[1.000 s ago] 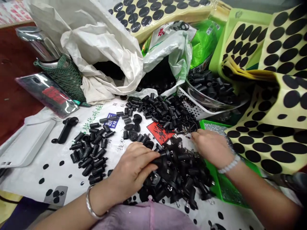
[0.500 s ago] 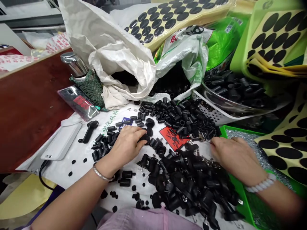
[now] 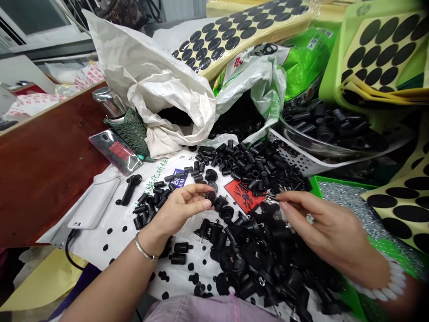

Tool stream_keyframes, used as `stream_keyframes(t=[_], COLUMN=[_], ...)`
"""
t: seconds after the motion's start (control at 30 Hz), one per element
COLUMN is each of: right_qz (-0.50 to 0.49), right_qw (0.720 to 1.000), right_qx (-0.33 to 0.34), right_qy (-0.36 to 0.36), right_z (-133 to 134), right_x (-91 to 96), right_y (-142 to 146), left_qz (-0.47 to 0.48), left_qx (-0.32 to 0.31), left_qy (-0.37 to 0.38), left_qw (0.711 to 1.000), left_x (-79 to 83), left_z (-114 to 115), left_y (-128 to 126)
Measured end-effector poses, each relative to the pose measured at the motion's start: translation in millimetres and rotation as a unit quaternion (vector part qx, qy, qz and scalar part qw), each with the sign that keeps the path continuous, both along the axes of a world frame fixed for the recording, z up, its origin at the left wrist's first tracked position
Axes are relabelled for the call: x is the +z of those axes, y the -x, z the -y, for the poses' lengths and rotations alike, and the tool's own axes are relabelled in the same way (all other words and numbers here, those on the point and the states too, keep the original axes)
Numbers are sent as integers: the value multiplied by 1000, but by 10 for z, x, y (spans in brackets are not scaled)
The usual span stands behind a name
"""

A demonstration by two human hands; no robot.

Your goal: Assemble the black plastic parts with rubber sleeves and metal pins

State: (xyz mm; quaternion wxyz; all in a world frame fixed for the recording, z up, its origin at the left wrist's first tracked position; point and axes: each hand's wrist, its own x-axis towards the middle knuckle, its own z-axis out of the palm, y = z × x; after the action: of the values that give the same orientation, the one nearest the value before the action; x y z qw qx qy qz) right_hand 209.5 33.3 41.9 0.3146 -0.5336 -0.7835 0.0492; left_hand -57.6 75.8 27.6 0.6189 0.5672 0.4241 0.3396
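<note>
My left hand point(image 3: 182, 209) is raised a little above the white sheet point(image 3: 110, 223) and pinches a small round black plastic part point(image 3: 211, 196) between thumb and fingers. My right hand point(image 3: 321, 226) is closed in a pinch on a thin metal pin point(image 3: 272, 197), its tip pointing left toward the black part. Below and between both hands lies a heap of larger black plastic pieces point(image 3: 261, 259). A pile of short black tubes point(image 3: 248, 163) lies just beyond the hands.
A smaller pile of black tubes point(image 3: 149, 203) lies left of my left hand. White sacks point(image 3: 161, 89), a white basket with a bowl of black parts point(image 3: 321, 129), a green tray of metal bits point(image 3: 348, 201), dotted yellow sheets point(image 3: 395, 205), a phone point(image 3: 115, 152) and a netted flask point(image 3: 129, 127) surround the work area.
My left hand picked a small black part off the sheet and lifted it. My right hand rose from the heap with a thin metal pin and moved toward the left hand.
</note>
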Motion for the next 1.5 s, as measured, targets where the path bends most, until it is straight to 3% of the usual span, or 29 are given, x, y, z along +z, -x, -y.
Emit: stream_keyframes(t=[0.1, 0.27, 0.43, 0.63, 0.83, 1.0, 1.13, 1.3, 1.4, 1.5], right_qz=[-70, -114, -53, 50, -136, -186, -138, -37, -37, -94], right_qw=[997, 987, 992, 993, 971, 953, 975, 987, 987, 984], right_qx=[35, 88, 115, 108, 128, 88, 113, 153, 154, 124], right_qy=[26, 72, 22, 17, 146, 222, 131, 14, 22, 85], right_z=[55, 146, 175, 227, 212, 209, 228, 257, 249, 216], right_x=[113, 191, 201, 149, 147, 130, 83, 30, 26, 42], right_y=[242, 537, 646, 736, 705, 649, 646, 674, 677, 663], left_qz=[209, 270, 234, 91, 140, 177, 171, 85, 8, -12], left_qx=[-19, -31, -48, -31, -43, -51, -48, -74, -110, -161], left_qy=[152, 197, 167, 39, 105, 133, 153, 140, 79, 29], left_qw=[966, 942, 957, 995, 984, 974, 972, 984, 991, 986], left_x=[11, -8, -15, 12, -55, -99, -82, -29, 55, 149], left_z=[109, 252, 333, 404, 383, 386, 390, 377, 361, 344], left_y=[-66, -147, -146, -188, -185, -194, -219, -209, -176, -139])
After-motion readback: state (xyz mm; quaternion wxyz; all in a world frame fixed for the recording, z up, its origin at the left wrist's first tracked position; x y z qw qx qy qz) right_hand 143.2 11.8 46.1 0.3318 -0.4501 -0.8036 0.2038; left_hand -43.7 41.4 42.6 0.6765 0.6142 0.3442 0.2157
